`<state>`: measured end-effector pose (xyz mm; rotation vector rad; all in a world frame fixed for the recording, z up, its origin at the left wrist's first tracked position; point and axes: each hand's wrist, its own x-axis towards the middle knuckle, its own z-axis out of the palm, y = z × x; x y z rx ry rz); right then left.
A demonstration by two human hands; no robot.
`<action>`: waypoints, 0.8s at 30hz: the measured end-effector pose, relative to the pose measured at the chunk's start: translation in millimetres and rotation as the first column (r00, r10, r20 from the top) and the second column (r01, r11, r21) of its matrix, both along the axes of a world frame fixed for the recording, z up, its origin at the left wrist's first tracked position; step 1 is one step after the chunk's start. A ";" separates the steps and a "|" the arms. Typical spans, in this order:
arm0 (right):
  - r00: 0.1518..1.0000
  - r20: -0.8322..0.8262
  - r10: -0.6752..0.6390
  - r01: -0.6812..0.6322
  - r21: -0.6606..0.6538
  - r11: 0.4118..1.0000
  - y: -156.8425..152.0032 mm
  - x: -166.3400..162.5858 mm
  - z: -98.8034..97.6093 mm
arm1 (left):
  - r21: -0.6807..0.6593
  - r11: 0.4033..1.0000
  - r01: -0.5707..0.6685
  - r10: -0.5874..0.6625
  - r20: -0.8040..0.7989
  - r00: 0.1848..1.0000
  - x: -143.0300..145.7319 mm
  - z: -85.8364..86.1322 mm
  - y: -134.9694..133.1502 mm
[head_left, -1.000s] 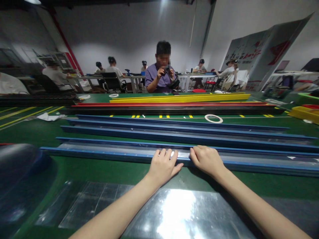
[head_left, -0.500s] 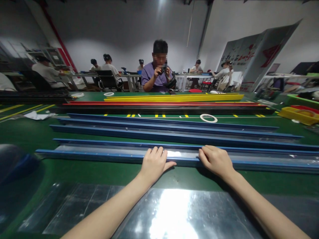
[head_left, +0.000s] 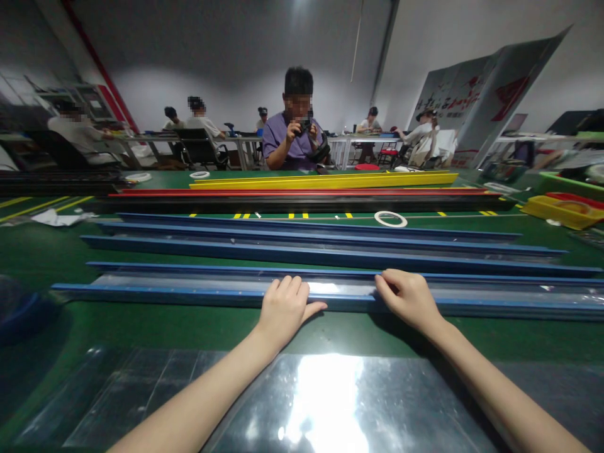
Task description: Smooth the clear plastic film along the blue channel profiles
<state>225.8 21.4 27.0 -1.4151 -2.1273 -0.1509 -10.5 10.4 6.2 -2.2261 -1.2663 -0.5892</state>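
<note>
A long blue channel (head_left: 170, 292) with raised side walls lies across the table in front of me. My left hand (head_left: 285, 305) wraps its fingers over the near wall, with the thumb stretched along the outer side. To the right, my right hand (head_left: 410, 299) is closed over the same channel, thumb and index finger pinched together. Anything inside that pinch is hidden. Between the hands, the pale inner floor of the channel catches the light. Just behind it lie further blue channels (head_left: 236, 248), roughly parallel.
Shiny clear sheeting (head_left: 245, 402) covers the near tabletop. Farther back are a white ring (head_left: 391, 219), black and red strips (head_left: 302, 192) and a yellow strip (head_left: 325, 181). A yellow tray (head_left: 557, 212) stands at right. Across the table a person in purple (head_left: 292, 138) holds a camera-like device.
The whole view has shifted slightly. My left hand keeps its hold on the near wall. My right hand has lifted and turned a little, its fingers still closed.
</note>
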 end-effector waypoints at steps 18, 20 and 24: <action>0.968 0.179 0.177 -0.164 -0.086 0.983 -7.8 -7.3 3.0 | -0.015 1.000 0.016 -0.016 0.024 1.000 -0.4 0.0 0.5; 0.961 0.205 0.187 -0.172 -0.089 0.981 -7.6 -7.2 3.2 | -0.015 1.000 0.015 -0.015 0.024 1.000 -0.4 0.3 0.5; 0.946 0.247 0.210 -0.195 -0.084 0.977 -7.7 -6.7 2.5 | -0.012 1.000 0.015 -0.015 0.022 1.000 -0.4 0.5 0.4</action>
